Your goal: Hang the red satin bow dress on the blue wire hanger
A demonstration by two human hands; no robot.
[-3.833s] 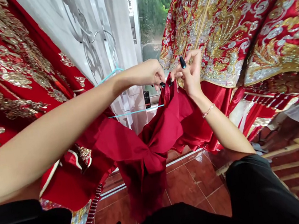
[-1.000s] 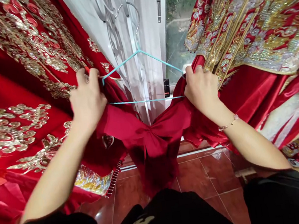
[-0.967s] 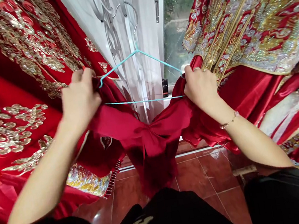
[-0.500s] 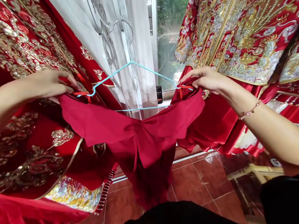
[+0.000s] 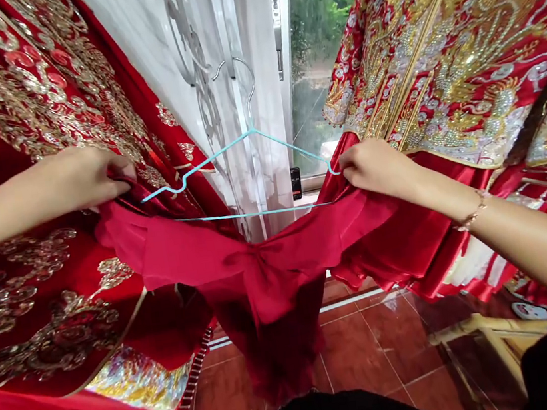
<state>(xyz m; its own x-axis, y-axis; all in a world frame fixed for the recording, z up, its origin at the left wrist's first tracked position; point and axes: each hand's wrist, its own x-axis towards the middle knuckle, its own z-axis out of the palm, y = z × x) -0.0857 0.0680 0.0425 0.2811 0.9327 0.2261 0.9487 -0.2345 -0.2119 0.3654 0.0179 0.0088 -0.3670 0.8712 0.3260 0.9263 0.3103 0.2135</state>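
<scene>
I have the left hand [image 5: 90,172] between nine and ten o'clock and the right hand [image 5: 374,166] near three, fingers closed on the shoulders of the bow-front dress [image 5: 258,281], spread across centre with a blue hanger [image 5: 251,129] between them. Red floor tiles [image 5: 353,349] lie at five, a white curtain [image 5: 267,98] at twelve, window glass [image 5: 326,36] at one. Knuckles face up; forearms enter from nine and past three.

Left fingers [image 5: 120,166] near nine o'clock and right fingers [image 5: 355,159] near three grip a red garment [image 5: 258,284]; a blue hanger [image 5: 252,130] spans between.
</scene>
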